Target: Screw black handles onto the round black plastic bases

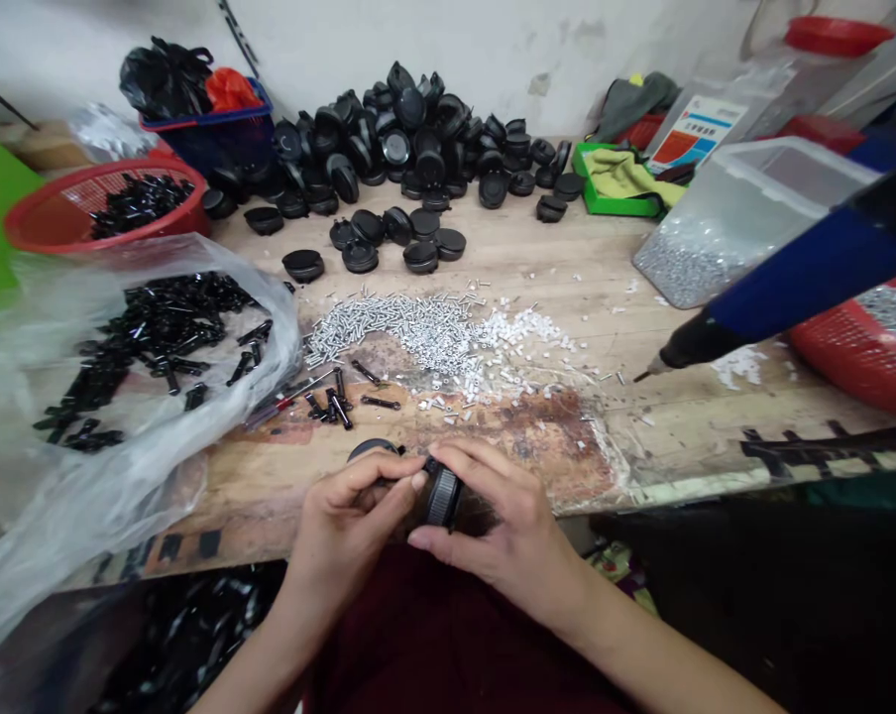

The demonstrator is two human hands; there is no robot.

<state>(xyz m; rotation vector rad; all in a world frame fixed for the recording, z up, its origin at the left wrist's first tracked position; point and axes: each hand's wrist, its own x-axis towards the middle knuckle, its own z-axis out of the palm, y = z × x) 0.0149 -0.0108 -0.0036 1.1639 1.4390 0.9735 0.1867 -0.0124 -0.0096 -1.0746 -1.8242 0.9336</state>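
My right hand point(504, 506) grips a black round part with a ribbed rim point(443, 496), held on edge between thumb and fingers. My left hand point(363, 501) is closed in a pinch at the upper left edge of that part. Whatever lies between its fingertips is too small and hidden to name. Just behind my left hand, another black round part point(375, 448) rests on the bench, half covered. Short black clip-like pieces point(336, 407) lie ahead of my left hand. Beyond both hands spread a heap of small metal pins point(395, 327) and a patch of tiny white plastic bits point(526, 332).
An electric screwdriver point(760, 297) juts in from the right, tip low. Black round parts point(418, 144) are piled by the wall. Left are a plastic bag point(270, 288) of black pieces and a red basket point(36, 218). A clear bin point(797, 178) and a red basket point(856, 347) stand right.
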